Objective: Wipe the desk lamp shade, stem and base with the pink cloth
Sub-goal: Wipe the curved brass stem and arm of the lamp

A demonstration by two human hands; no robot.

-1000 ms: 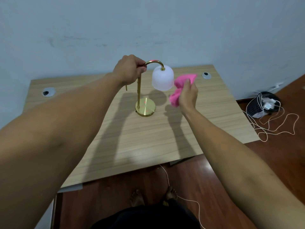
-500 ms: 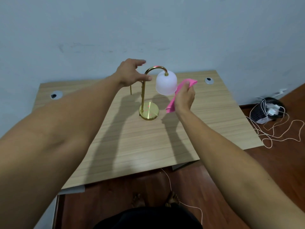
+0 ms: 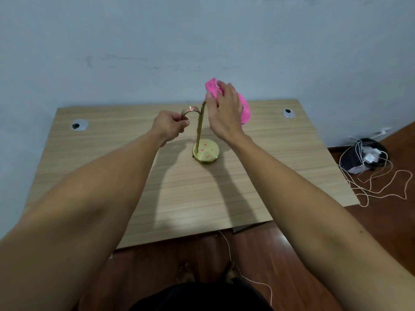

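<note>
While the left hand [image 3: 171, 125] pinches the stem [image 3: 199, 129], the right hand [image 3: 224, 108] clamps the cloth [image 3: 243, 108] over the shade, mid-desk; wipe the stem and base [image 3: 206, 152] next.

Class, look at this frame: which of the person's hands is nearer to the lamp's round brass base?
Neither clearly. The left hand grips the curved neck up and left of the base; the right hand holds the pink cloth above it.

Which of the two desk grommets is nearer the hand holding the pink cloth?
The right-hand grommet, by the desk's far right corner; the other grommet sits far left, beyond the left hand.
</note>
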